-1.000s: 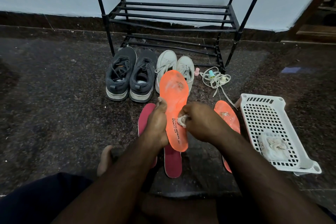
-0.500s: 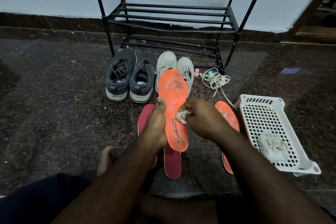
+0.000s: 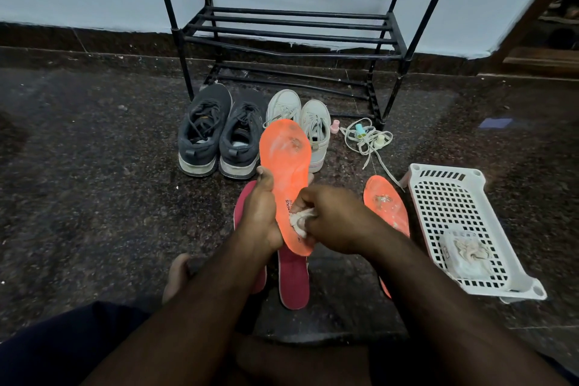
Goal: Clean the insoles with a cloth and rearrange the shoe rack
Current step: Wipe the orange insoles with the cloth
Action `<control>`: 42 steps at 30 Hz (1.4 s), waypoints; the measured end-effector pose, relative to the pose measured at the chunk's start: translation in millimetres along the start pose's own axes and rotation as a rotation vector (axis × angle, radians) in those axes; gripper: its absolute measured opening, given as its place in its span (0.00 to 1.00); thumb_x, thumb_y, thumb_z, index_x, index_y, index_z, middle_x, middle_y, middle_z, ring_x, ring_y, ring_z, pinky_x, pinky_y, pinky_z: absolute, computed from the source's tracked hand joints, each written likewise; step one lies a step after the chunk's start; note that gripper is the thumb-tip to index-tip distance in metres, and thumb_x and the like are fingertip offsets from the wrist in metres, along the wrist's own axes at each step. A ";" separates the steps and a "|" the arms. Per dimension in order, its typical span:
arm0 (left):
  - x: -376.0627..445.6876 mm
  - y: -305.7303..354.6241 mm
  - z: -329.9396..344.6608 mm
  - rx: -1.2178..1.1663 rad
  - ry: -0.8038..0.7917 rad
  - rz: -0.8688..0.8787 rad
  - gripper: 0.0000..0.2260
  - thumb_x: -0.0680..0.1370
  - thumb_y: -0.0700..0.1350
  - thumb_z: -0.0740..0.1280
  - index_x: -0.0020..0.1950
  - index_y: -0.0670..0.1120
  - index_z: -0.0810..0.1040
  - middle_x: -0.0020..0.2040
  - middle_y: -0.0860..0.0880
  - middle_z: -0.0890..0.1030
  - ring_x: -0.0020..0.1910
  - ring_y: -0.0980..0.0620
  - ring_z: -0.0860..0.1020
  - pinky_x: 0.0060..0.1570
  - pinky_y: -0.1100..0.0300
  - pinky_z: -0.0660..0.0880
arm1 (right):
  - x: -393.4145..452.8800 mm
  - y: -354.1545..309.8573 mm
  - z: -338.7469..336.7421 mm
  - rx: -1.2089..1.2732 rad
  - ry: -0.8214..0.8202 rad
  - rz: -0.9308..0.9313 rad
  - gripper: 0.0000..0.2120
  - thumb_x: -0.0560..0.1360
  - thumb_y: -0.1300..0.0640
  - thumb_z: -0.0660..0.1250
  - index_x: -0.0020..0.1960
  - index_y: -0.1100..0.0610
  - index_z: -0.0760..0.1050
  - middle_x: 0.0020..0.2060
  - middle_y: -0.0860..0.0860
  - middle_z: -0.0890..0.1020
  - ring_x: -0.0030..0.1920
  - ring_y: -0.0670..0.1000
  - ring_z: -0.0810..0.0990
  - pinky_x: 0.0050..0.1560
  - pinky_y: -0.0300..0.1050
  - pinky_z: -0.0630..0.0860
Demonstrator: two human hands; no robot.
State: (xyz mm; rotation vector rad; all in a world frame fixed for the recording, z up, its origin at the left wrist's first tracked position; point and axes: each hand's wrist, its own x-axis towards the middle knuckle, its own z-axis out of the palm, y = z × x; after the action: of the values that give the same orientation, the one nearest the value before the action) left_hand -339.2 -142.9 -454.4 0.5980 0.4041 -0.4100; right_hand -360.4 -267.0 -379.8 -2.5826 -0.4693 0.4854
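Note:
My left hand (image 3: 261, 213) grips the left edge of an orange insole (image 3: 286, 160), held up with its toe pointing away from me. My right hand (image 3: 332, 219) pinches a small white cloth (image 3: 299, 219) against the insole's heel end. A second orange insole (image 3: 387, 207) lies on the floor to the right, partly under my right arm. Two dark red insoles (image 3: 293, 282) lie below the held one, mostly covered by my hands. The black shoe rack (image 3: 291, 37) stands against the wall with bare shelves.
A dark grey pair of sneakers (image 3: 219, 131) and a white pair (image 3: 313, 122) stand in front of the rack. Loose white laces (image 3: 366, 138) with small bottles lie to their right. A white plastic basket (image 3: 454, 216) holding a cloth sits at right. My bare foot (image 3: 175, 276) rests lower left.
My right hand has slid the cloth down the orange insole toward its heel end. My left hand keeps the same grip.

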 end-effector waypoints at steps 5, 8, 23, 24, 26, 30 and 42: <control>-4.5 3.0 3.8 -0.082 -0.043 -0.028 0.39 0.79 0.70 0.50 0.53 0.36 0.82 0.48 0.35 0.83 0.42 0.38 0.85 0.56 0.41 0.72 | 0.0 -0.1 -0.1 0.044 0.098 0.019 0.12 0.72 0.63 0.67 0.53 0.51 0.80 0.50 0.50 0.82 0.51 0.50 0.80 0.50 0.43 0.74; -6.2 5.9 6.6 -0.080 -0.019 -0.035 0.39 0.79 0.71 0.50 0.63 0.37 0.76 0.54 0.34 0.83 0.46 0.38 0.85 0.51 0.41 0.75 | -1.1 -1.4 1.9 0.006 0.048 0.025 0.11 0.72 0.60 0.68 0.53 0.49 0.79 0.51 0.50 0.82 0.52 0.50 0.80 0.50 0.43 0.74; -7.2 20.2 6.3 -0.138 0.056 0.031 0.39 0.77 0.73 0.47 0.71 0.44 0.72 0.51 0.38 0.85 0.51 0.36 0.82 0.54 0.39 0.73 | -8.0 -5.7 8.3 0.521 -0.076 0.071 0.12 0.73 0.69 0.68 0.45 0.52 0.77 0.40 0.53 0.82 0.38 0.55 0.85 0.46 0.58 0.83; -9.4 21.5 7.6 -0.130 0.053 0.020 0.41 0.77 0.73 0.46 0.69 0.42 0.74 0.49 0.38 0.85 0.49 0.36 0.82 0.52 0.40 0.75 | -9.3 -7.3 4.7 0.637 -0.090 0.083 0.13 0.73 0.72 0.67 0.45 0.55 0.77 0.39 0.54 0.81 0.36 0.54 0.84 0.44 0.54 0.83; -14.2 21.7 10.8 -0.104 0.034 -0.017 0.44 0.77 0.74 0.45 0.59 0.36 0.79 0.45 0.36 0.85 0.43 0.35 0.84 0.43 0.39 0.81 | -9.9 -7.6 -4.3 0.784 -0.053 0.086 0.13 0.74 0.76 0.65 0.47 0.59 0.76 0.41 0.58 0.80 0.35 0.53 0.82 0.39 0.46 0.83; -9.6 18.8 9.6 -0.155 -0.014 -0.040 0.47 0.76 0.76 0.47 0.61 0.35 0.80 0.57 0.31 0.81 0.60 0.28 0.76 0.59 0.31 0.70 | -6.7 7.0 -19.6 0.862 0.068 0.125 0.12 0.74 0.76 0.64 0.54 0.65 0.76 0.46 0.59 0.80 0.39 0.57 0.81 0.36 0.47 0.82; -11.8 12.0 11.3 -0.063 0.046 0.010 0.43 0.77 0.74 0.47 0.52 0.36 0.81 0.45 0.38 0.85 0.40 0.40 0.85 0.48 0.45 0.74 | 0.3 -2.0 9.2 0.430 0.044 0.058 0.11 0.69 0.63 0.69 0.44 0.46 0.79 0.41 0.50 0.85 0.39 0.51 0.84 0.48 0.56 0.81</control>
State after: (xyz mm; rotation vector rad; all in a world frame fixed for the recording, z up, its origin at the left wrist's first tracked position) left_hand -340.8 -137.8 -434.9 0.5484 0.4560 -0.3727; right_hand -364.4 -261.7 -386.5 -2.1915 -0.2428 0.4873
